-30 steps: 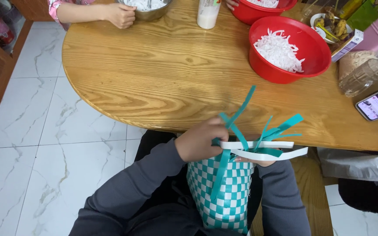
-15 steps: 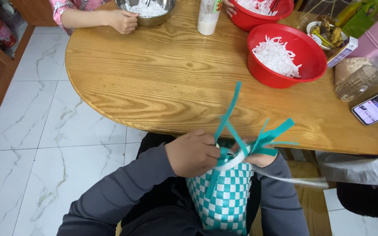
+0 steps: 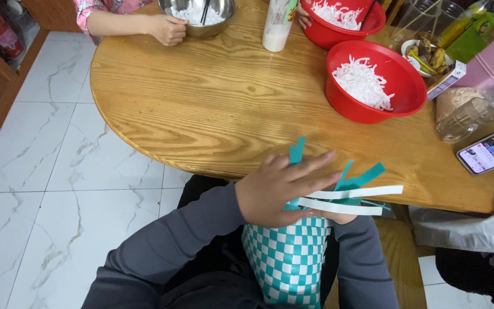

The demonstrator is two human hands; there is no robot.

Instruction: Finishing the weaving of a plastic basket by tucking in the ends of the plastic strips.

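the left hand [image 3: 281,189] now lies flat and open over the woven basket [image 3: 290,257]; before it gripped. right hand [image 3: 338,216] underneath pinches white strips [image 3: 350,200].

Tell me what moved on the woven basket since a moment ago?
The left hand opened and spread flat across the top of the checked woven basket, pressing the teal strips lower. The white strips now stick out sideways. The right hand stayed behind the rim; the red bowl didn't move.
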